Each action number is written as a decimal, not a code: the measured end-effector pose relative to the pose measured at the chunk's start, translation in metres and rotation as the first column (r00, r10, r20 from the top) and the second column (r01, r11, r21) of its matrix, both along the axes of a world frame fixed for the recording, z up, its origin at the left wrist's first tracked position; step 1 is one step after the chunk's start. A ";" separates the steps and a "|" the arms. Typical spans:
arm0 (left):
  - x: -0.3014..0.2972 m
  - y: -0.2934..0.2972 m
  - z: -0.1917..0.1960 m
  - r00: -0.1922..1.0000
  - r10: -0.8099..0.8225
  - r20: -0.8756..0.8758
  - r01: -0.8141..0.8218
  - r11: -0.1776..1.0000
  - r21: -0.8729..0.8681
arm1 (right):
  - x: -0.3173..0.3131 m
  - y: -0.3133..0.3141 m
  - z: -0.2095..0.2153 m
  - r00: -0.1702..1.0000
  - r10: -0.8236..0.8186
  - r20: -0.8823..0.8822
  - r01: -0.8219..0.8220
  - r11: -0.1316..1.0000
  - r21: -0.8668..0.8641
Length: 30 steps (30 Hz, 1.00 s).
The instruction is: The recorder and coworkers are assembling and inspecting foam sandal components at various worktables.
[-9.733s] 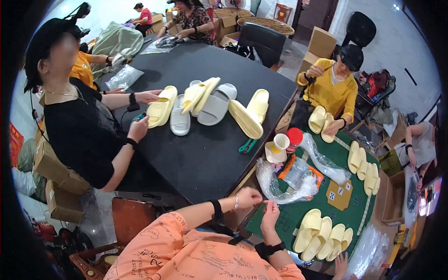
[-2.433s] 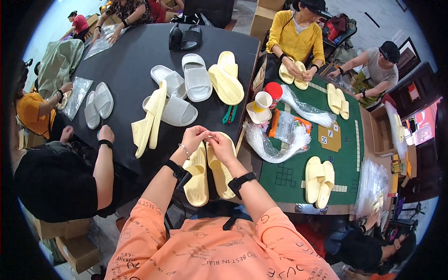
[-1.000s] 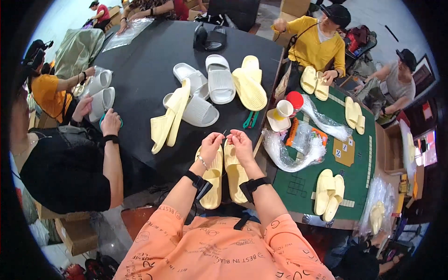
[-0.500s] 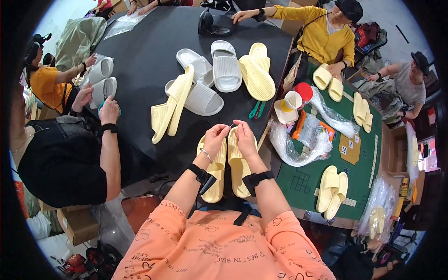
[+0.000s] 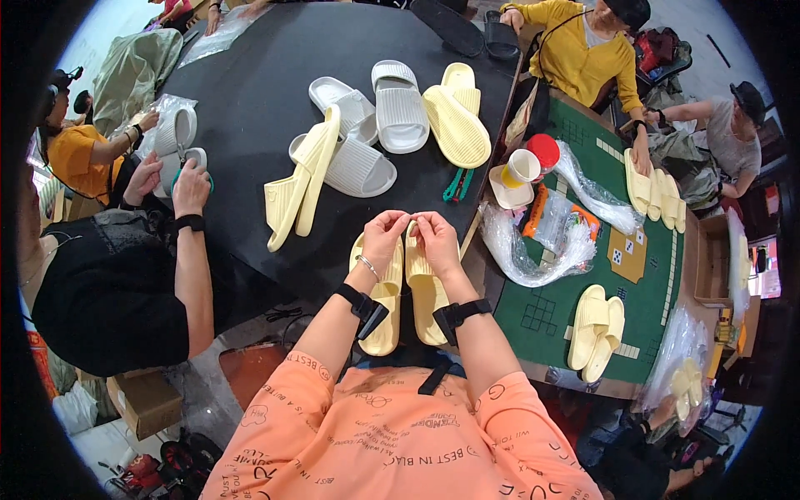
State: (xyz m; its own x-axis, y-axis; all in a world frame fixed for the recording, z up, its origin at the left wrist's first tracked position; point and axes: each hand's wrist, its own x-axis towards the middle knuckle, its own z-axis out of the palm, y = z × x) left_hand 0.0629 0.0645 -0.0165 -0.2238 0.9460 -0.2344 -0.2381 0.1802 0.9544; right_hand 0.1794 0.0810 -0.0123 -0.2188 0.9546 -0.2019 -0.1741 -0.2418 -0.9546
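A pair of pale yellow slide slippers lies side by side at the table's near edge: a left slipper [image 5: 385, 321] and a right slipper [image 5: 429, 308]. Over their far ends, my left hand [image 5: 384, 242] and my right hand [image 5: 436, 242] meet fingertip to fingertip, both closed in a pinch. Whatever is between the fingers is too small and covered to name. Beyond them on the black table lie yellow slippers [image 5: 457, 133] with a dark green and red cord bundle [image 5: 457, 185], grey slippers [image 5: 402, 117], and another yellow pair [image 5: 302, 183] tilted against the grey ones.
To the right, a green mat [image 5: 533, 317] carries a yellow slipper pair [image 5: 597, 332], clear bundled ties [image 5: 533, 271], a paper cup [image 5: 522, 167] and a red-lidded jar [image 5: 543, 150]. At left, a co-worker's hand works scissors [image 5: 185, 158] at grey slippers. A co-worker in yellow reaches over slippers [image 5: 654, 192].
My fingertips have drawn closer together; the dark strand between them no longer shows. The yellow-shirted co-worker has moved a slipper pair beside another. Dark slippers at the far edge have shifted right.
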 end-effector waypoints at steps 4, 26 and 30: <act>0.000 0.000 0.000 1.000 -0.004 -0.018 0.005 1.000 0.021 | 0.001 0.001 -0.002 1.000 -0.001 0.005 0.000 0.998 0.057; 0.003 -0.003 0.000 1.000 -0.011 -0.014 0.012 1.000 0.022 | 0.000 -0.004 -0.001 0.993 -0.057 0.099 0.046 0.993 0.112; 0.002 -0.003 -0.001 0.999 -0.005 -0.037 0.006 1.000 0.007 | 0.000 -0.004 0.000 0.990 -0.064 0.124 0.048 0.991 0.125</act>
State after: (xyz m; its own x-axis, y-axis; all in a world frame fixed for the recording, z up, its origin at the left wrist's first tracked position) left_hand 0.0649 0.0619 -0.0172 -0.2271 0.9489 -0.2192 -0.2020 0.1743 0.9638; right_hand 0.1792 0.0765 -0.0127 -0.1442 0.9838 -0.1068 -0.0590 -0.1163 -0.9915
